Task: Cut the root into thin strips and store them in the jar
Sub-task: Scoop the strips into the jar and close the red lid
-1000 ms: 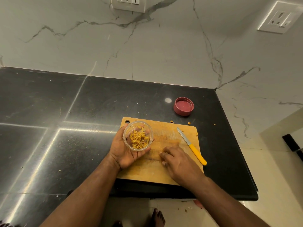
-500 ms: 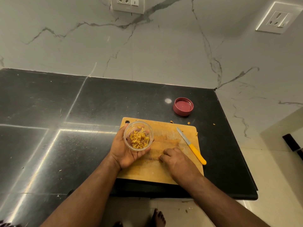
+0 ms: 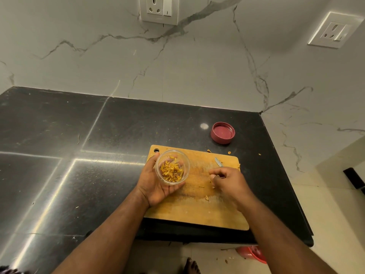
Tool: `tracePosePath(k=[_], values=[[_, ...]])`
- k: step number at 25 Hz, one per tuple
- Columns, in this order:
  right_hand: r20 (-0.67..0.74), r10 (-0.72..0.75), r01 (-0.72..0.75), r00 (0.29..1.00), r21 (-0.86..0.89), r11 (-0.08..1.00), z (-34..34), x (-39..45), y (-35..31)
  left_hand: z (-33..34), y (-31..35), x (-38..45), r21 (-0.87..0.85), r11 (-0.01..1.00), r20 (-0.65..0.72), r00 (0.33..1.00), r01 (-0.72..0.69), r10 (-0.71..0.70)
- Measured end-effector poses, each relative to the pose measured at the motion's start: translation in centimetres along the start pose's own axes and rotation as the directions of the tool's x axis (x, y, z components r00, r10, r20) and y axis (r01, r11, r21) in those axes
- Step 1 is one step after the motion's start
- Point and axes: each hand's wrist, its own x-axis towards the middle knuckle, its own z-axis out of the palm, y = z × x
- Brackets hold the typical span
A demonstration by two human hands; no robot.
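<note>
1. Standing at the near edge of the black table (image 3: 59, 175), the person has one bare foot (image 3: 190, 265) visible on the pale floor, with a red object (image 3: 254, 254) partly hidden under the table edge.
2. Wooden cutting board (image 3: 197, 212) lying flat on the table near its right end; a few loose root strips (image 3: 201, 187) lie on the board between the two hands.
3. Left hand (image 3: 156, 184), palm up, its grip curled round the clear glass jar (image 3: 172, 167); the jar is held over the board's far left corner, open mouth up, with cut yellow pieces (image 3: 171, 171) inside.
4. Right hand (image 3: 227, 180), knuckles up over the board, fingers curled in a closed grip over the knife (image 3: 218, 162); only the blade tip shows beyond the fingers, so whether the hand truly clasps the handle cannot be told.
5. Small scraps (image 3: 229, 152) on the table just past the board's far edge.
6. Red lid (image 3: 222, 133), inner side up, on the table beyond the board, apart from the jar.
7. Marble wall with two switch plates (image 3: 159, 8).
</note>
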Motion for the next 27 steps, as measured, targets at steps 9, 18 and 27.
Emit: tracePosePath(k=[9,18,27], values=[[0.193,-0.339,0.302,0.921,0.197,0.933,-1.1,-4.1,-8.8,2.1,-0.1,-0.1,0.063,0.998,-0.061,0.998,-0.004,0.008],[-0.035,-0.450,0.451,0.892,0.025,0.892,-2.7,-3.4,-8.0,1.8,-0.3,0.2,0.026,0.999,0.001,1.000,0.025,-0.025],[0.117,-0.255,0.257,0.960,-0.734,0.628,0.8,-0.5,0.8,0.7,-0.7,0.9,-0.012,0.999,-0.005,0.999,0.043,-0.043]])
